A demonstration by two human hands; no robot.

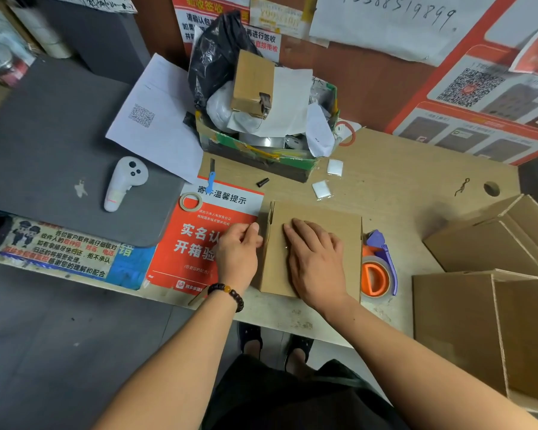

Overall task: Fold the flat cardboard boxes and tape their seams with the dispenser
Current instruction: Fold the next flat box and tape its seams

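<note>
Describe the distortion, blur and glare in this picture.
Head view: wide-angle bending curves the desk edge and wall posters; corners are soft, the box under both hands is sharp; light is even, with slight sheen on the tape dispenser.

A brown cardboard box (pixel 314 243) stands on the light wooden bench (pixel 410 187). The right hand (pixel 316 262) lies flat on top of the box. The left hand (pixel 238 252) holds its left side. An orange and purple tape dispenser (pixel 378 268) sits just beside the box, and more folded brown boxes (pixel 491 274) are stacked on the right.
</note>
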